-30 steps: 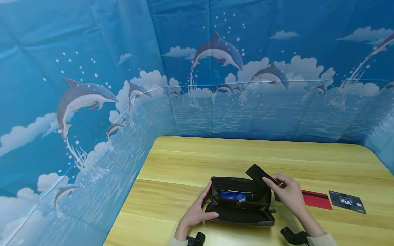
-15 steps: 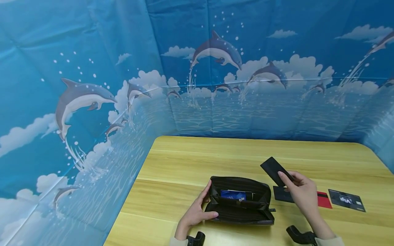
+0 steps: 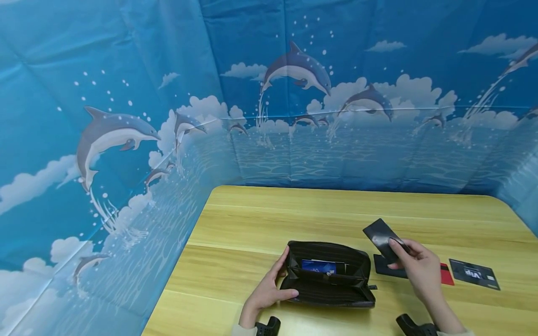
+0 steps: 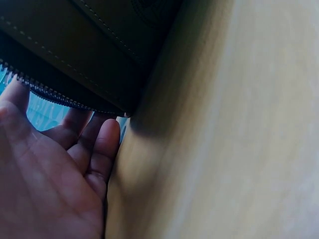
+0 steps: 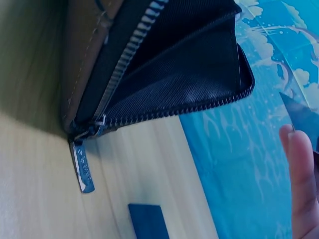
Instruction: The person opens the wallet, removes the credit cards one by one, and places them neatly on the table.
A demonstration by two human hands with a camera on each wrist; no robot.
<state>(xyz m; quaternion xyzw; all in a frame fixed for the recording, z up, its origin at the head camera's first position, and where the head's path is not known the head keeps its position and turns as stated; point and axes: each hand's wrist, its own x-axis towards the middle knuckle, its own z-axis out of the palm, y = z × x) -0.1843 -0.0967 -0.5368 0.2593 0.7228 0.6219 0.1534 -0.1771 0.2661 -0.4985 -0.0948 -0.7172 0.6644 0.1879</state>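
Item: flat black rectangular card point(image 3: 381, 236), pinched at its near lower end between thumb and fingers of the right hand point(image 3: 414, 267). It is held clear of the light wooden table point(image 3: 260, 219), tilted, with its long axis running up and to the left, away from the palm. The card lies to the right of the open black zip-around leather wallet point(image 3: 329, 275) and apart from it, above a second dark card point(image 3: 384, 266) lying flat on the wood just right of the wallet.

Right hand: nearer of the two to the held card and to the loose cards; forearm enters from the lower right edge, wrist raised, fingertips pointing up and left. In the right wrist view only one fingertip point(image 5: 303, 184) and a corner of the card show, with the wallet's zip pull point(image 5: 82, 169) resting on the table.

Left hand point(image 3: 269, 289): at the wallet's left end, fingers curved along the far rim, thumb pressed on the near edge, holding the wallet spread. The left wrist view shows its fingers under the zip edge.

Wallet contents: a blue card point(image 3: 318, 267) standing in an inner slot.

Also on the table: a red card point(image 3: 445, 275), partly behind the right hand, and a black card marked VIP point(image 3: 474, 274), furthest right. A blue dolphin-print backdrop point(image 3: 126, 116) surrounds the table.
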